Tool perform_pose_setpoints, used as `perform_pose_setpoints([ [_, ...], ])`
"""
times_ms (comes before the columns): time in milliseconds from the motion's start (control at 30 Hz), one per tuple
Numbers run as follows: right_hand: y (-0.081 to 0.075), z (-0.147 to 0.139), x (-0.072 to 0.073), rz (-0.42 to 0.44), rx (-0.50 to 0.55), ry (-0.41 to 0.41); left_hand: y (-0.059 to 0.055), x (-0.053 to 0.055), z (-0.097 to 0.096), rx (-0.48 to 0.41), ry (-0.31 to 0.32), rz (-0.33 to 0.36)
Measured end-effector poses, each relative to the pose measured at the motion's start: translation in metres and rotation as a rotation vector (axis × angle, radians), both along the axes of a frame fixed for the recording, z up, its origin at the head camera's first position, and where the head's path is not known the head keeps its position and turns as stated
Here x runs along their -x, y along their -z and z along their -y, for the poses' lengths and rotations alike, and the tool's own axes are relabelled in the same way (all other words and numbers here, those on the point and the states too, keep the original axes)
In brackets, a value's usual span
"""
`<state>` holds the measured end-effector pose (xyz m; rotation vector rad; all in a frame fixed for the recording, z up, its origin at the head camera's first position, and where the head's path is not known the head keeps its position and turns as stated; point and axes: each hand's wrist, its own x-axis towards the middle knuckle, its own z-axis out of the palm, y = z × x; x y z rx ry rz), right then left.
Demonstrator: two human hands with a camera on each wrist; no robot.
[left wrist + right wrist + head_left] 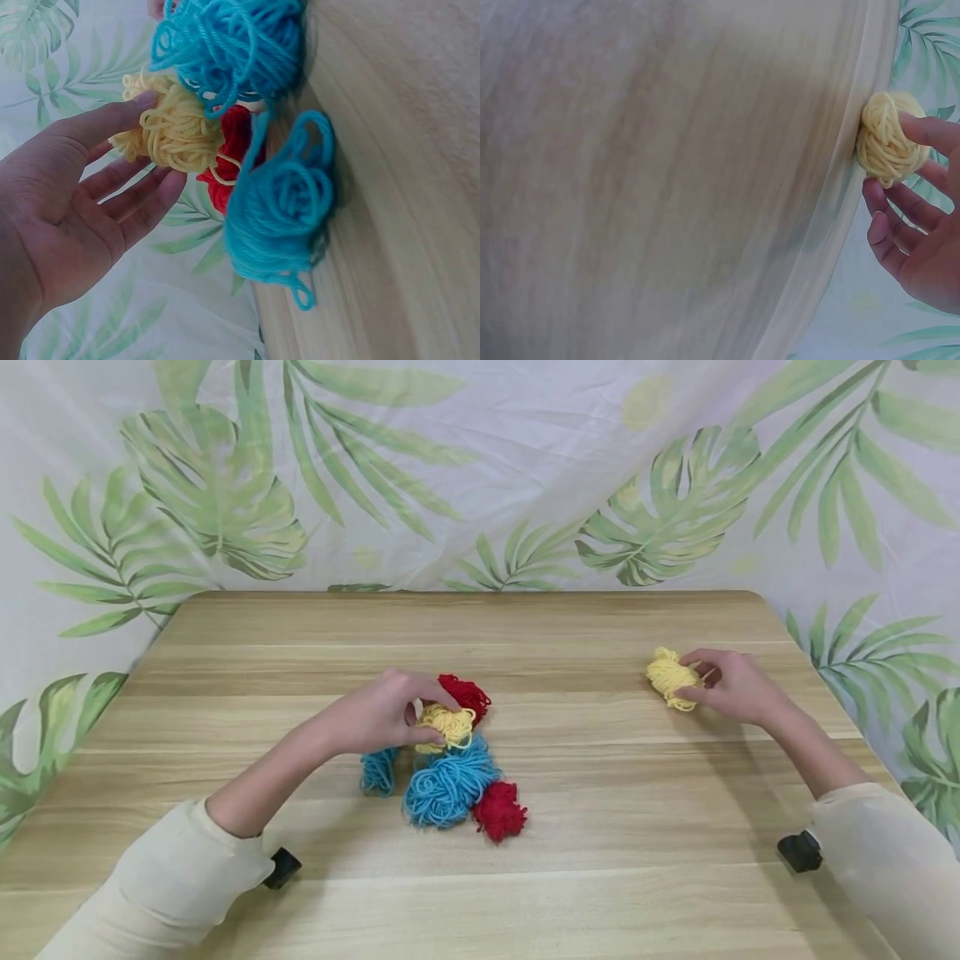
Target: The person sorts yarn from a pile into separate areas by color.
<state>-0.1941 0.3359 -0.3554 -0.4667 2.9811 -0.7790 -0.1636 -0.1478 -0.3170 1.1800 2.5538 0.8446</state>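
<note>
Left of the table's middle, my left hand (382, 714) pinches a small yellow yarn bundle (447, 727) between thumb and fingers. Around it lie a large blue yarn bundle (450, 783), a smaller blue bundle (378, 772) partly under the hand, a red bundle (467, 695) behind and another red bundle (500, 811) in front. In the left wrist view the yellow yarn (180, 127) sits among the blue and red yarn. At the right, my right hand (738, 685) pinches a second yellow bundle (672, 678), also seen in the right wrist view as a wound yellow skein (891, 139).
The wooden table (600, 893) has rounded far corners. A leaf-printed cloth (525, 460) hangs behind it. Black wrist devices are at the left cuff (282, 868) and the right cuff (800, 852).
</note>
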Motion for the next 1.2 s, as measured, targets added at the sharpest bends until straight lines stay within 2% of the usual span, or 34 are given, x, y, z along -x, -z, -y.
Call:
perform_pose_setpoints([
  [233, 0.001, 0.000, 0.000, 0.021, -0.014, -0.004, -0.007, -0.003, -0.010, -0.028, 0.010, -0.054],
  [400, 0.003, 0.001, 0.001, 0.029, -0.018, 0.004, -0.009, -0.003, -0.020, -0.056, 0.010, -0.067],
  [633, 0.007, 0.001, 0.000, 0.018, -0.032, 0.019, -0.008, -0.002, -0.035, -0.089, -0.049, -0.083],
  [900, 0.008, 0.003, 0.001, -0.013, -0.030, 0.019, -0.009, 0.003, -0.049, -0.140, -0.093, -0.060],
  [1200, 0.007, 0.004, 0.000, -0.007, -0.028, 0.021, -0.005, 0.011, -0.062, -0.205, -0.082, -0.067],
])
